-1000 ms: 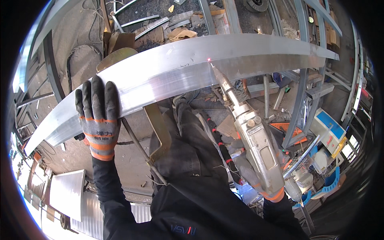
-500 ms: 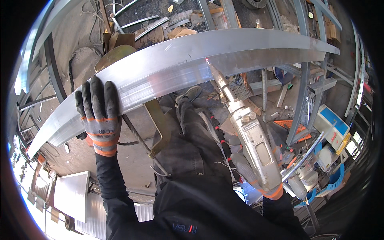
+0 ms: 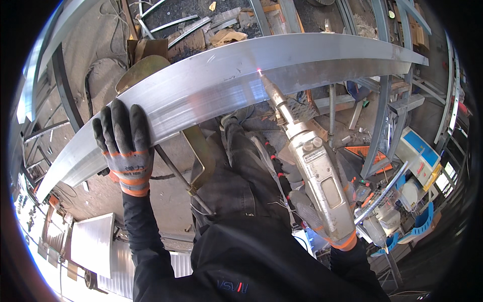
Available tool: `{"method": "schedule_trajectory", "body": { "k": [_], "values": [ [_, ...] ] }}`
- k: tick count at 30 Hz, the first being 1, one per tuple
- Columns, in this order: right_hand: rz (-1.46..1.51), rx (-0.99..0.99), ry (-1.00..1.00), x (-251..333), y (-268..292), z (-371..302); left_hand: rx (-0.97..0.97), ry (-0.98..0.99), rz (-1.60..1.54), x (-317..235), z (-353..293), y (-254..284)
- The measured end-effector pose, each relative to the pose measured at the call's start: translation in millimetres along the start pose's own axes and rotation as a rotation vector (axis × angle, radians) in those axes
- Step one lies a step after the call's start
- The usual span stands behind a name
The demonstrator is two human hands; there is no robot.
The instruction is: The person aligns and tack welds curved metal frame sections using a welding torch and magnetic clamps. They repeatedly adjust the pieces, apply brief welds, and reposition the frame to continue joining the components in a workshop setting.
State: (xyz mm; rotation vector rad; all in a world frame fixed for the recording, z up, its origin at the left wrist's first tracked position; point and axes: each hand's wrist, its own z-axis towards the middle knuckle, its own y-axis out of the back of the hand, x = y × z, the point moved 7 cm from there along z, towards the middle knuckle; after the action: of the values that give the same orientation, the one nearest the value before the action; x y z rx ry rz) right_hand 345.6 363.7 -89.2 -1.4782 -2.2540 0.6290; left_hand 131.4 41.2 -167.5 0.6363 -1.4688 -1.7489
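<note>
A long, shiny metal profile (image 3: 201, 75) crosses in front of me from lower left to upper right. My left hand (image 3: 123, 136), in a grey and orange work glove, lies on its left part with the fingers stretched out. In my gloved right hand (image 3: 312, 209), mostly hidden behind the tool's body, is a silver handheld laser welding gun (image 3: 322, 173). Its narrow nozzle points up and left to the inner corner of the profile, where a small red light spot shows. A brass-coloured clamp (image 3: 201, 156) with a threaded rod hangs under the profile beside my left hand.
Metal offcuts (image 3: 188, 32) and cardboard (image 3: 229, 38) lie beyond the profile. Upright steel bars (image 3: 382, 105) stand at the right, near a white and blue machine (image 3: 417, 153) and a blue basket (image 3: 422, 224). Pale panels (image 3: 93, 241) lean at the lower left.
The nozzle tip has shifted slightly up and left along the profile, and the red spot glows brighter. My left hand stays flat on the metal.
</note>
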Motion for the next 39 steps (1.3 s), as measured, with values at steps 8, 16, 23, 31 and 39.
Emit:
{"method": "schedule_trajectory", "body": {
  "k": [8, 16, 23, 31, 39],
  "values": [
    [-0.801, -0.376, -0.018, 13, 2, -12, -0.003, -0.018, 0.028, -2, 1, 3],
    [-0.655, -0.124, 0.056, 13, 2, -6, -0.018, -0.026, 0.025, -4, 5, 5],
    [-0.659, -0.157, 0.090, 17, -6, -9, -0.003, -0.028, 0.028, -3, 3, 5],
    [-0.848, -0.089, 0.064, 14, 8, -15, -0.022, -0.032, 0.037, -3, 3, 3],
    [0.144, 0.051, 0.007, 1, 13, -13, 0.027, 0.005, 0.042, -1, 1, 0]
  ]
}}
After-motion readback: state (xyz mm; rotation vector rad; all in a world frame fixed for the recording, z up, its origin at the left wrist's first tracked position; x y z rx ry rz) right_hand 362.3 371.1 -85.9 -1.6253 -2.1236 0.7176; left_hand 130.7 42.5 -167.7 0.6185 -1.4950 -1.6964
